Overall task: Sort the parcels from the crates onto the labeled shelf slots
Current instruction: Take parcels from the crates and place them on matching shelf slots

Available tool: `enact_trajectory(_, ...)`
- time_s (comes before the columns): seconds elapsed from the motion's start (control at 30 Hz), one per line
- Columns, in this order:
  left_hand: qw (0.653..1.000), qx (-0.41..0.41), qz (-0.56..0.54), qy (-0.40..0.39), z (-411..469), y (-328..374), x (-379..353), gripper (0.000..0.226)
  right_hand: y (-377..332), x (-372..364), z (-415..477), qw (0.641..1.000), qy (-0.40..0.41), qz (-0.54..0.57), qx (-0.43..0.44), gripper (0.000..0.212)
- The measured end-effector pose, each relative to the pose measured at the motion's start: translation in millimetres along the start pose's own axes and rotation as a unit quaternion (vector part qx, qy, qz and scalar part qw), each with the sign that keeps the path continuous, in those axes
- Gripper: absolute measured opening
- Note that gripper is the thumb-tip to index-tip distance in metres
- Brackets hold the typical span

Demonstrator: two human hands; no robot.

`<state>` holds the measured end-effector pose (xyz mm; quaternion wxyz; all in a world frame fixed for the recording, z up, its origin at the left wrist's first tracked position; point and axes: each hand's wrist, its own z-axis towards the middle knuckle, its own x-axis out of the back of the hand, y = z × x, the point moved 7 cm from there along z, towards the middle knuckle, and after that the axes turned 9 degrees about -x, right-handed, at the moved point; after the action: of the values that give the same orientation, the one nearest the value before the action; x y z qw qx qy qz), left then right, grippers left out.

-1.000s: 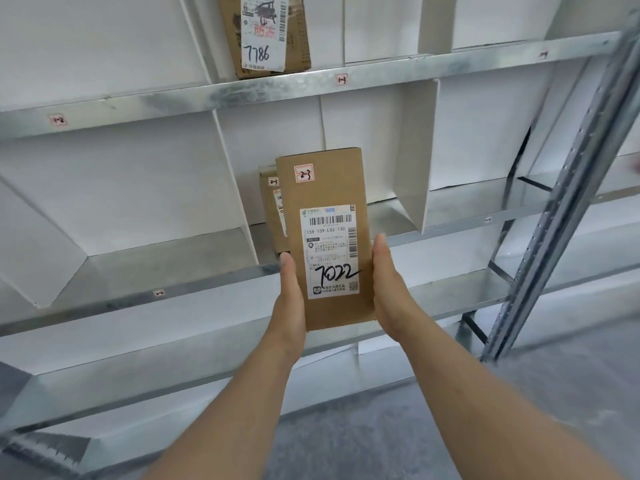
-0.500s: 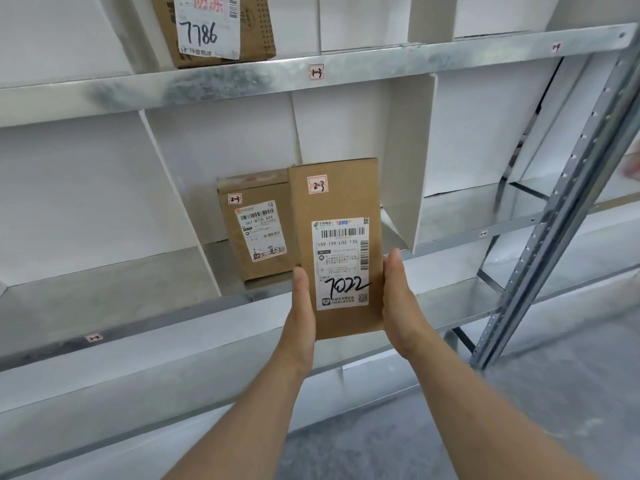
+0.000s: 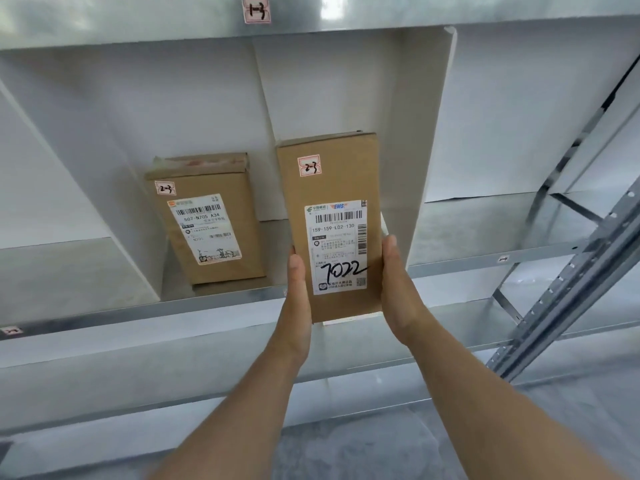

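Observation:
A tall brown parcel (image 3: pixel 330 188) with a "2-3" tag and a white label reading "7022" stands upright in front of a shelf slot. My left hand (image 3: pixel 298 292) grips its lower left edge and my right hand (image 3: pixel 396 289) grips its lower right edge. Its bottom hangs just past the metal shelf lip (image 3: pixel 221 301). Left of it, inside the same slot, a shorter brown parcel (image 3: pixel 207 220) tagged "2-3" leans back against the white wall.
White dividers (image 3: pixel 429 140) wall the slot on both sides. A "1-3" tag (image 3: pixel 255 9) sits on the shelf above. A slotted metal upright (image 3: pixel 571 282) slants down the right side. More shelf boards run below, with grey floor (image 3: pixel 346 452) beneath.
The view has closed in on the slot. Both hands have carried the tall parcel up and forward, next to the shorter parcel.

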<state>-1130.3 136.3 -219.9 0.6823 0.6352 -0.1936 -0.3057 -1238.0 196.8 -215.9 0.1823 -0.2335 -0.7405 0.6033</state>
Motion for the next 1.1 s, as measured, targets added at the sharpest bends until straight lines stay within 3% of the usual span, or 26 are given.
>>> enact_trajectory(0.2, 0.999, 0.001, 0.004, 0.038, 36.5, -16.6, -2.4, 0.065, 5.1, 12.0, 45.8, 0.999, -0.003, 0.006, 0.047, 0.081)
enact_trajectory(0.3, 0.998, -0.004, 0.013, 0.059, 50.0, -27.2, 1.1, 0.055, 6.8, 15.5, 60.4, 0.997, 0.005, 0.021, 0.068, 0.074)
enact_trajectory(0.5, 0.996, -0.043, 0.068, 0.043, 68.5, -38.2, 4.7, 0.060, 14.9, 25.2, 81.7, 0.995, -0.003, 0.046, 0.087, 0.059)
enact_trajectory(0.6, 0.991, -0.045, 0.126, -0.003, 74.7, -40.2, 7.2, 0.081, 14.8, 29.8, 92.8, 0.996, -0.013, -0.015, 0.092, 0.067)
enact_trajectory(0.83, 0.972, -0.009, 0.234, -0.006, 94.1, -44.4, 26.6, 0.088, 18.9, 39.3, 116.5, 0.984, -0.060, -0.149, 0.073, 0.090)
enact_trajectory(1.1, 0.966, 0.008, 0.260, 0.012, 111.6, -54.8, 32.5, 0.090, 24.1, 45.7, 133.8, 0.972, -0.004, -0.231, 0.049, 0.076)
